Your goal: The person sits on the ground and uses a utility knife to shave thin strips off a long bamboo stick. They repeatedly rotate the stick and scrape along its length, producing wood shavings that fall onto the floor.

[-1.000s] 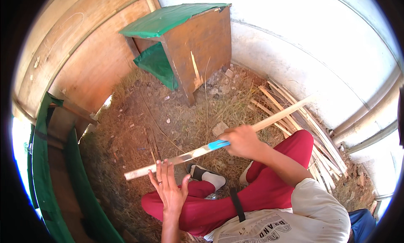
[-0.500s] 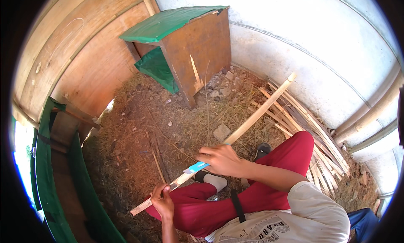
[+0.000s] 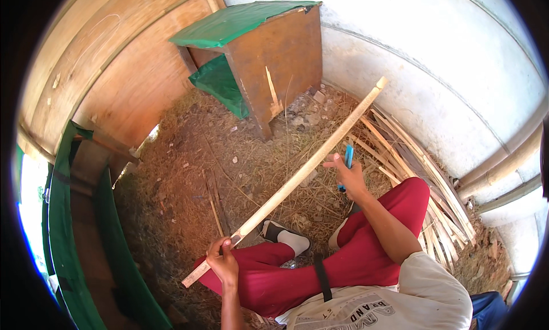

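A long pale bamboo strip [image 3: 297, 181] slants from above my left thigh up toward the far right. My left hand [image 3: 223, 262] is closed around it close to its lower end, thumb on top near a dark spot. My right hand [image 3: 349, 177] grips a blue utility knife [image 3: 349, 155] on the right side of the strip, apart from it. The knife stands roughly upright in the fist; its middle is covered by the fingers. The index finger points out toward the strip.
A pile of split bamboo strips [image 3: 412, 164] lies by the white wall [image 3: 423, 56] at the right. A brown wooden cabinet [image 3: 280, 61] with a green cover stands at the back. Green-covered shelving [image 3: 108, 233] is at the left. Dry grass and stones cover the ground.
My right hand has lifted off the strip with the knife and moved right and farther away. The knife has turned upright. My left hand still holds the strip's lower end.
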`<state>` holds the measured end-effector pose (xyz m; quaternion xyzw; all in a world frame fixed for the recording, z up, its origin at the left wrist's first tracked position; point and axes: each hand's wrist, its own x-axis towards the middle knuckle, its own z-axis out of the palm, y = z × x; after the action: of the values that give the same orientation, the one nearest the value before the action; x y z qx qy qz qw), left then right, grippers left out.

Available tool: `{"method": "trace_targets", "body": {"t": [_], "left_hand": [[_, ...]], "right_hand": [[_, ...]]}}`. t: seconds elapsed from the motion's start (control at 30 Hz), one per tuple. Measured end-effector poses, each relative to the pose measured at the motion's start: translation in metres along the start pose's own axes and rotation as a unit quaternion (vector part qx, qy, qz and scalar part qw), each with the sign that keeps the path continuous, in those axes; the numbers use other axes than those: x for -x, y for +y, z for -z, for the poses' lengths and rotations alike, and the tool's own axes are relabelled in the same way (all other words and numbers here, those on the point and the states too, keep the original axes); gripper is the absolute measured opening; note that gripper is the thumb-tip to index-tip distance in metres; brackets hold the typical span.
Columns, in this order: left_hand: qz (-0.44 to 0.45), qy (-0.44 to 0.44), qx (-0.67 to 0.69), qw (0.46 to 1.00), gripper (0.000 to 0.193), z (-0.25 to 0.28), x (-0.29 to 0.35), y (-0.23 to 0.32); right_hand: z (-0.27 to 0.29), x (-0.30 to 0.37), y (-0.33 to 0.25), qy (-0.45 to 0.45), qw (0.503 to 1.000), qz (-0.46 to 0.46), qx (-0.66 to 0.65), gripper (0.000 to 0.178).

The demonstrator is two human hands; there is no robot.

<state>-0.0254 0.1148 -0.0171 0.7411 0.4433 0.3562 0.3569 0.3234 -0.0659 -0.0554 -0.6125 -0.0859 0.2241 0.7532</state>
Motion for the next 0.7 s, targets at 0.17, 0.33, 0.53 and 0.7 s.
{"method": "trace_targets", "body": {"t": [0.17,0.33,0.53,0.7], "left_hand": [[-0.138,0.011,-0.116,0.984,0.01,-0.02,-0.007,-0.002],[-0.322,0.058,-0.19,0.926,0.014,-0.034,-0.021,-0.01],[-0.559,0.071,-0.262,0.783,0.019,-0.033,-0.041,0.0],[-0.545,-0.004,-0.27,0.793,0.028,-0.027,-0.043,0.014]], "right_hand": [[-0.004,0.0,0.009,0.006,0.994,-0.051,-0.091,0.041],[0.003,-0.006,0.007,0.002,0.984,-0.05,-0.169,0.042],[0.009,-0.002,-0.015,-0.006,0.99,-0.138,-0.009,0.042],[0.018,-0.002,-0.02,-0.066,0.984,-0.121,-0.116,0.035]]}}
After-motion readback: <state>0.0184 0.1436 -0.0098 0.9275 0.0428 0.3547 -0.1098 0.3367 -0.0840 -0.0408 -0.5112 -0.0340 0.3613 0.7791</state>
